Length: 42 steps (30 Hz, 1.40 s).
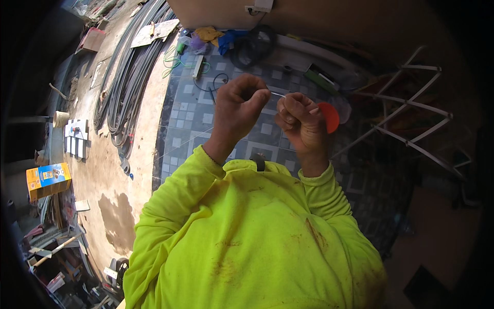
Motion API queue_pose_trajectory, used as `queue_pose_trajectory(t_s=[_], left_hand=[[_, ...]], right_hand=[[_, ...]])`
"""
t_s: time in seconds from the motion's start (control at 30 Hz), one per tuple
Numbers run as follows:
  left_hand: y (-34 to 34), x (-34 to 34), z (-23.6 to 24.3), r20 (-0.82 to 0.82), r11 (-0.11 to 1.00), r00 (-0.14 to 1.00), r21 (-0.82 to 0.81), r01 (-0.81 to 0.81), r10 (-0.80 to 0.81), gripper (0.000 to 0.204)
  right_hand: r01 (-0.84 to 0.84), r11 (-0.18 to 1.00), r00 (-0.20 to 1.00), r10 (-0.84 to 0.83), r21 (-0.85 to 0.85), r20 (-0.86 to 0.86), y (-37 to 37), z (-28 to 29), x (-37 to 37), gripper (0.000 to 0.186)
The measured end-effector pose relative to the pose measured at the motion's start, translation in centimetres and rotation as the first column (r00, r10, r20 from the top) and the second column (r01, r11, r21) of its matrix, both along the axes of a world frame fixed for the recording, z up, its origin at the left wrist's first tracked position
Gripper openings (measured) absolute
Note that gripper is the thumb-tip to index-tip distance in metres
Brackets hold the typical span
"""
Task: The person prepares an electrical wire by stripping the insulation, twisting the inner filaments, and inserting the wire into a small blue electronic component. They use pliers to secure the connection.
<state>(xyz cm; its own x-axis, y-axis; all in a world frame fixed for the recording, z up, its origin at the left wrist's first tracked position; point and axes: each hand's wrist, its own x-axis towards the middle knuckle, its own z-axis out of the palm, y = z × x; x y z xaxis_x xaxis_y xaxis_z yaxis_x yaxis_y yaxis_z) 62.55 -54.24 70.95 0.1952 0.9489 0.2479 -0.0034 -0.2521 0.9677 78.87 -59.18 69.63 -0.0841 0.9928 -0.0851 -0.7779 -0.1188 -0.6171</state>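
Both my hands are raised in front of my chest, close together. A short piece of a thin, pale strand (277, 94) stretches between them; I cannot tell whether it is wire or string. My left hand (237, 108) pinches one end between thumb and forefinger. My right hand (303, 121), fingers curled, closes on the other end. Just beside the right hand shows a round orange-red thing (329, 117), partly covered by that hand; whether the hand touches it, I cannot tell. Bright yellow sleeves cover both my arms.
Patterned grey tiles (180, 123) lie below. Bundled dark hoses or cables (128, 77) run along the left. A folding metal lattice (406, 101) stands at right. A white power strip (198, 67) and a black coil (252, 46) lie ahead. A yellow-blue box (49, 180) sits far left.
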Motion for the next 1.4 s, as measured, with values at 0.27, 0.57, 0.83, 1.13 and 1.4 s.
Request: queue_pose_trajectory(t_s=[0.27,0.57,0.83,1.13,1.4], left_hand=[[-0.1,-0.5,-0.2,0.251,0.901,0.966,-0.401,0.166,-0.066,0.008],[-0.3,-1.2,0.5,0.272,0.825,0.962,-0.542,0.160,-0.007,0.008],[-0.5,-0.9,0.2,0.289,0.852,0.956,-0.512,0.108,0.052,0.011],[-0.5,-0.7,-0.4,0.231,0.991,0.972,-0.113,0.066,-0.038,0.002],[-0.3,0.2,0.1,-0.176,0.929,0.972,0.360,-0.083,0.154,0.012]], right_hand=[[0.051,0.736,0.402,-0.633,0.675,0.661,1.3,-0.3,-1.5,0.009],[-0.447,0.454,0.077,-0.839,0.770,0.539,3.1,1.6,1.0,0.022],[-0.306,0.561,0.135,-0.774,0.769,0.619,3.2,0.8,0.4,0.019],[-0.143,0.990,0.935,0.129,0.017,0.332,2.5,-0.6,-1.0,0.017],[-0.079,0.989,0.997,0.081,-0.121,0.013,1.5,-0.3,-1.9,0.016]])
